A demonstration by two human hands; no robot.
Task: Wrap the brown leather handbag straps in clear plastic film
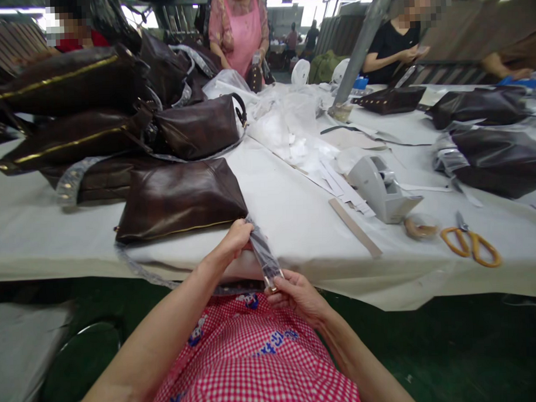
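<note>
A dark brown leather handbag (184, 195) lies on its side at the table's near edge, its gold zipper towards me. From its right corner comes a plastic-wrapped strap (263, 251), stretched between my two hands. My left hand (239, 237) is closed on the strap's upper end, close to the bag. Lower down, my right hand (293, 293) pinches the other end, beside a metal buckle (273, 283). More wrapped strap hangs from the bag's left corner over the table edge.
Several brown bags (72, 131) are piled at the left, others (504, 157) lie at the right. A tape dispenser (377, 188), a tape roll (421, 227) and orange-handled scissors (472, 244) sit on the white table (296, 241). A metal post (363, 45) rises from it. Co-workers stand opposite.
</note>
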